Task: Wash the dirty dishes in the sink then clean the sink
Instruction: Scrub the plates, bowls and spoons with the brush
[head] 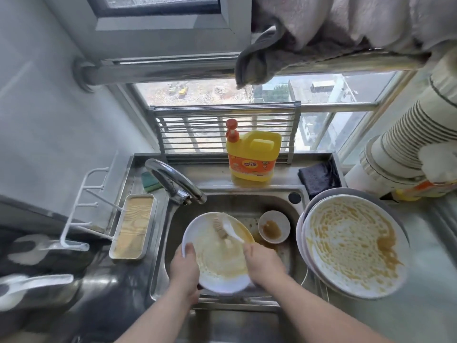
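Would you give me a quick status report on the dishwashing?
Left hand holds plate over sink; right hand scrubs with brush. Small bowl, stacked plates unwashed.

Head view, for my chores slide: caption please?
Left hand holds plate over sink; right hand scrubs with brush.

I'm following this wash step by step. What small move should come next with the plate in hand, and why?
Probably keep scrubbing toward the far right rim: the left hand holds the plate over the sink, the right hand holds the brush, and yellow residue shows there.
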